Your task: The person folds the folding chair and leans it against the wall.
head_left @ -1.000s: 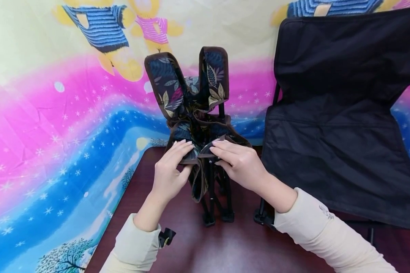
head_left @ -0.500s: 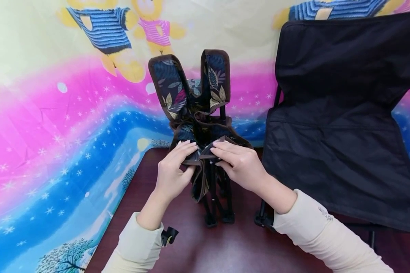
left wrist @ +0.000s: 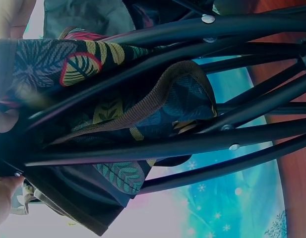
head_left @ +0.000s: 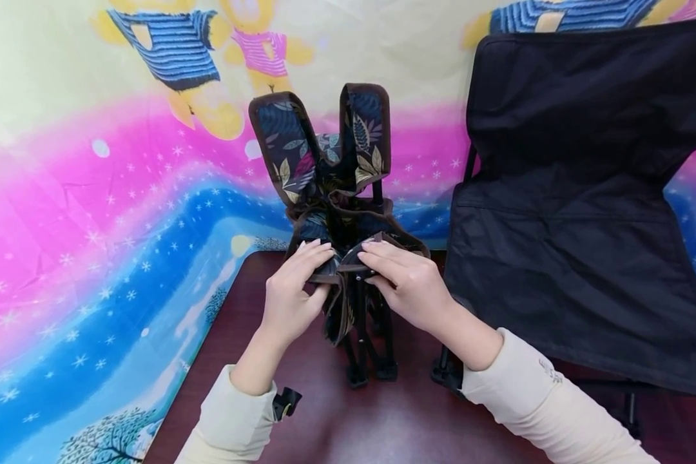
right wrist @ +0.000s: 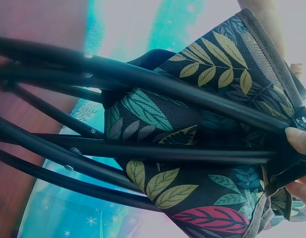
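Note:
A small folding chair with dark leaf-print fabric (head_left: 284, 145) and brown edging stands half folded on the table, its seat bunched up and its two backrest sides raised. My left hand (head_left: 292, 293) holds the left front corner of the seat, fingers on top and thumb below. At the right front corner my right hand (head_left: 408, 277) grips the seat in the same way. Black crossed leg tubes (left wrist: 167, 148) run down from the seat in the left wrist view. From the right wrist view, the thumb (right wrist: 299, 141) presses near a black corner joint (right wrist: 302, 119).
A larger black fabric chair (head_left: 562, 258) stands unfolded at the right, close by my right forearm. The dark red table (head_left: 377, 425) has its left edge beside a printed cloth backdrop (head_left: 122, 270) that also hangs behind both chairs.
Both hands stay on the seat corners and the leaf-print chair keeps its half-folded shape. The head view shifts slightly.

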A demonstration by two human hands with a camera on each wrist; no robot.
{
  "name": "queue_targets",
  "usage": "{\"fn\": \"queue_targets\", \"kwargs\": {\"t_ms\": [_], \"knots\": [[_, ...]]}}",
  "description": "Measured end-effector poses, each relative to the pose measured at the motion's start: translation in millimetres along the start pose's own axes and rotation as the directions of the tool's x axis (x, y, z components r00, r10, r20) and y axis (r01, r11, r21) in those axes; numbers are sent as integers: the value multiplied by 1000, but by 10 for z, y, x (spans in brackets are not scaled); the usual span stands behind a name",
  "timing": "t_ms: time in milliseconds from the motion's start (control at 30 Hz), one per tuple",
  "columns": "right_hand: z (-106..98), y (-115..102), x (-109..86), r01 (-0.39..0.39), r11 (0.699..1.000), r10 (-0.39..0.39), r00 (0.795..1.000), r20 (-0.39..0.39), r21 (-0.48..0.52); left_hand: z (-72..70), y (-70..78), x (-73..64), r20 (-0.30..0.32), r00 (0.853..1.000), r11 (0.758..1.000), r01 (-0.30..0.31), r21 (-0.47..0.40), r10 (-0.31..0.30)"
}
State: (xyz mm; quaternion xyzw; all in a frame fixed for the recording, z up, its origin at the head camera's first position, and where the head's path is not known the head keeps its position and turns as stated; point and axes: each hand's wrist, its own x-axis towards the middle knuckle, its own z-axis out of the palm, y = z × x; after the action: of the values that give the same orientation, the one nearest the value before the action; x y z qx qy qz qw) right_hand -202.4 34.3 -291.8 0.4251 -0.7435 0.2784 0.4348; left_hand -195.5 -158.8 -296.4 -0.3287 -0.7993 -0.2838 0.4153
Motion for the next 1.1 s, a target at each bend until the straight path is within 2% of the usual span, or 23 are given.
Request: {"fn": "queue_targets", "kwargs": {"t_ms": [233, 467, 733, 933, 1100], "knots": [[-16, -6, -31, -14, 1000, 14, 1000, -2, 11, 9, 14, -12, 10, 1000, 1000, 7, 5, -7], [-39, 0, -52, -36, 998, 37, 999, -15, 48, -29, 16, 20, 79, 997, 1000, -11, 18, 10], [-30, 19, -81, -35, 992, 36, 999, -10, 122, -94, -36, -15, 114, 993, 1000, -11, -10, 12], [-5, 34, -126, -55, 987, 59, 998, -18, 153, -112, -85, -33, 108, 994, 997, 11, -71, -4], [9, 60, -193, -65, 983, 78, 995, -69, 173, -115, -85, -44, 90, 995, 996, 42, -81, -35]]}}
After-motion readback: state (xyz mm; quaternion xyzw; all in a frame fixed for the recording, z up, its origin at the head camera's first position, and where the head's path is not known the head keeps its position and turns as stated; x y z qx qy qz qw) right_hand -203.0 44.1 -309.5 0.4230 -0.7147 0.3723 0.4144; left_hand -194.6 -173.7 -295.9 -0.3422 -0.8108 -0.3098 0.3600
